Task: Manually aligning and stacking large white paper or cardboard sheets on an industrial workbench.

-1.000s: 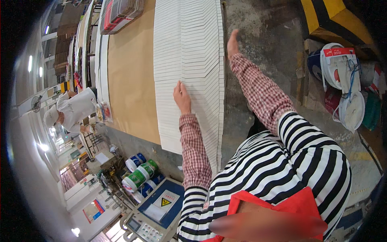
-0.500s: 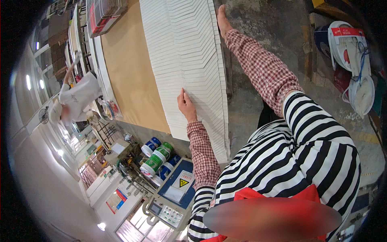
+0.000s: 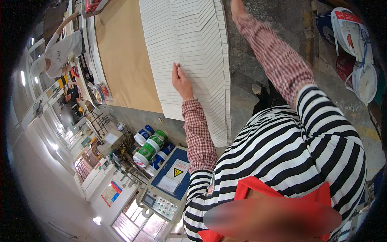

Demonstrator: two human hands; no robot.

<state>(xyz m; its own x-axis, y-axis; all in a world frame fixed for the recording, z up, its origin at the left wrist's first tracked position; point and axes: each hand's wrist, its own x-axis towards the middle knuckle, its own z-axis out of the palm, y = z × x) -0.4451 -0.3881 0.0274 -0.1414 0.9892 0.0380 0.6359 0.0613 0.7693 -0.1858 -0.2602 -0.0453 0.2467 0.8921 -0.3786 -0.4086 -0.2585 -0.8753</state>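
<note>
A long spread of overlapping white strips [image 3: 193, 48], stepped in a chevron pattern, stretches away in front of me. My left hand [image 3: 183, 84] is over its near middle, with fingers stretched forward and nothing visible in them. Whether the fingertips press on the strips is hard to see. My right hand [image 3: 238, 9] reaches past the right edge of the spread, at the top of the view. Its fingers are cut off by the frame, so their pose is hidden. A wide brown sheet [image 3: 125, 60] lies along the left side of the white strips.
A wrapped red bundle [image 3: 93, 7] sits at the far left. Paint buckets [image 3: 147, 152] and a control panel [image 3: 161, 205] are at the lower left. White-lidded buckets [image 3: 365, 78] stand at right. A co-worker in a white shirt [image 3: 64, 52] is across at left.
Both hands have moved farther forward. My right hand has slid away from the strips' edge toward the top rim. The left fingers have shifted slightly left; the whole view has also shifted.
</note>
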